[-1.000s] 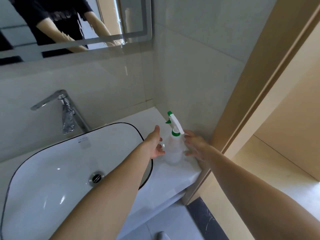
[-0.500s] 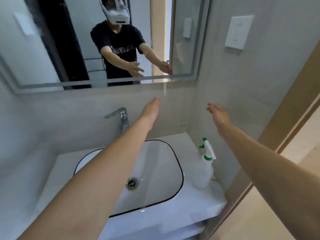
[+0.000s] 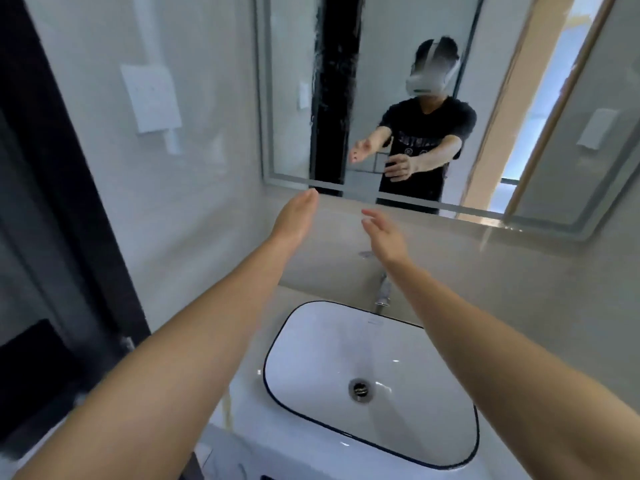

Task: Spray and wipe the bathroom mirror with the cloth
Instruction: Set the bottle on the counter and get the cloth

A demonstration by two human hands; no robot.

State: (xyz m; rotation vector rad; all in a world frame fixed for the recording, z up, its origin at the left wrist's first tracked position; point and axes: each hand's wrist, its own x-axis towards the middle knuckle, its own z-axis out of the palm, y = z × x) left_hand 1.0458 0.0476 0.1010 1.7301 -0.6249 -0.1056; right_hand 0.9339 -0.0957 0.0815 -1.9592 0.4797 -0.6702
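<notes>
Since half a second ago, the view is swung leftward: the spray bottle, then seen on the counter at the right of the basin, is out of frame, and a dark door edge [image 3: 52, 202] is now seen at far left. Both arms are kept outstretched toward the wall.

The left hand [image 3: 294, 220] is held flat and empty, fingers together, pointed up toward the lower mirror edge. The right hand [image 3: 382, 233] is held empty too, fingers loosely spread and slightly curled, just right of the left one; no contact between them is seen.

The mirror [image 3: 433, 46] is mounted on the wall above the basin, its long axis horizontal but tilted in frame, lower edge dropping to the right. A frosted strip is seen round its border. The glass is smooth; faint streaks are noted near the dark reflected band.

The basin [image 3: 311, 358] is glossy white, rounded-rectangular, dark-rimmed, with a metal drain [image 3: 360, 389]. A chrome tap [image 3: 382, 292] is partly hidden behind the right forearm. A white wall plate [image 3: 152, 98] is noted at left on pale tile.
</notes>
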